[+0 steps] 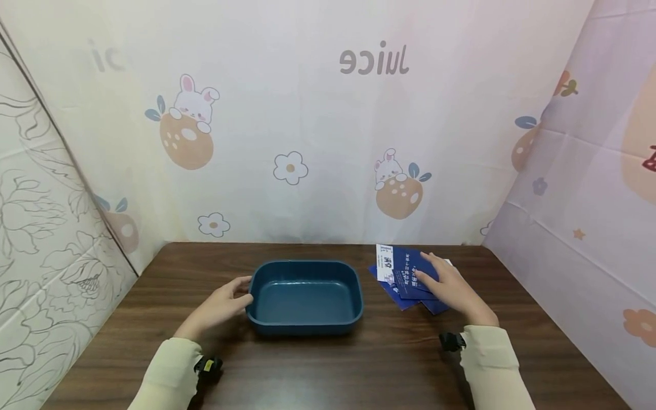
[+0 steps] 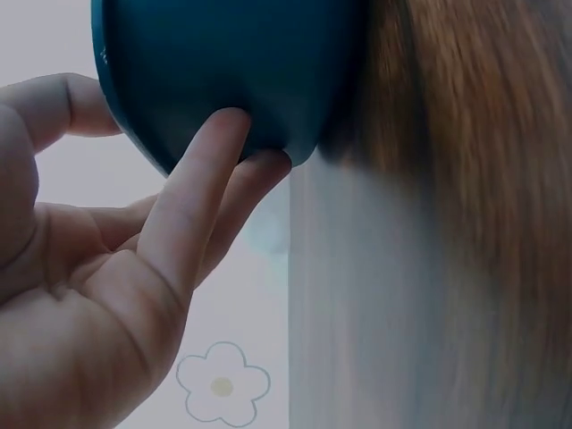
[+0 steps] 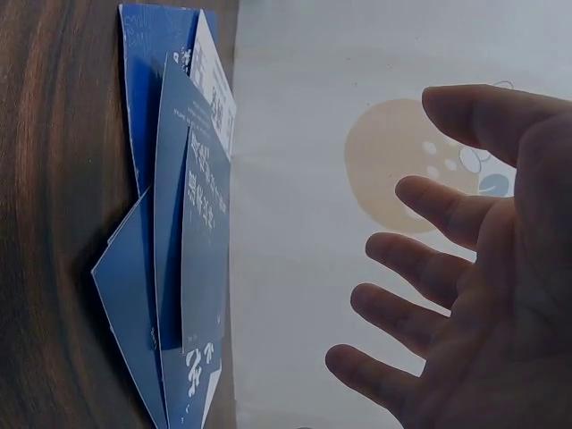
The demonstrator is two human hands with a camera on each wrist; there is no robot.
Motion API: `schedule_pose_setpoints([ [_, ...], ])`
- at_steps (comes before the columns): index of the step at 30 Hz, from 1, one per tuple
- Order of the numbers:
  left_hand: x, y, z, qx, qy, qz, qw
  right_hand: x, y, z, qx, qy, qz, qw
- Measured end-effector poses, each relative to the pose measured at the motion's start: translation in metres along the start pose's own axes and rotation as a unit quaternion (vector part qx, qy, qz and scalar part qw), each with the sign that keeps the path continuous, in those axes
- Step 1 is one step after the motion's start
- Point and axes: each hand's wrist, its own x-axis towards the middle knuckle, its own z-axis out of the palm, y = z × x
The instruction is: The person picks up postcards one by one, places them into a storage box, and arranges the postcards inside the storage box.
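A dark teal rectangular tray (image 1: 304, 328) sits on the wooden table near its middle. At its left end my left hand (image 1: 219, 307) grips the wall. In the left wrist view, fingers (image 2: 198, 192) lie against the tray's outer side (image 2: 223, 63), while another digit passes behind the rim. To the right, several blue and white printed booklets (image 1: 410, 270) lie fanned in an overlapping pile. My right hand (image 1: 453, 290) hovers over the pile's right part. The right wrist view shows its fingers (image 3: 416, 264) spread and apart from the booklets (image 3: 201, 223).
The brown wooden table (image 1: 307, 370) ends at a pale curtain (image 1: 307, 114) printed with rabbits, fruit and flowers. Side curtains (image 1: 574, 199) stand at left and right. Dark straps with small devices (image 1: 208, 364) are on both wrists.
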Motion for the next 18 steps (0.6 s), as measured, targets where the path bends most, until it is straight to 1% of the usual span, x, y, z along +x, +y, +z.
schedule_pose_setpoints([
  [4,0.000,0.002,0.004,-0.027,-0.019,0.002,0.9994,0.001,0.001,0.000,-0.001,-0.003,0.003,1.0000],
  [7,-0.001,0.005,0.007,-0.022,-0.022,0.008,0.9995,0.001,0.003,-0.001,0.005,-0.006,0.004,1.0000],
  [12,-0.002,0.008,0.012,-0.008,-0.016,0.009,0.9998,0.000,0.006,-0.004,0.015,-0.008,0.015,0.9997],
  [15,-0.001,0.007,0.014,-0.009,-0.015,0.009,0.9998,0.000,0.009,-0.004,0.012,-0.005,0.020,0.9997],
  [18,0.001,0.006,0.016,-0.022,-0.019,0.013,0.9995,0.001,0.013,-0.004,0.006,-0.004,0.018,0.9998],
])
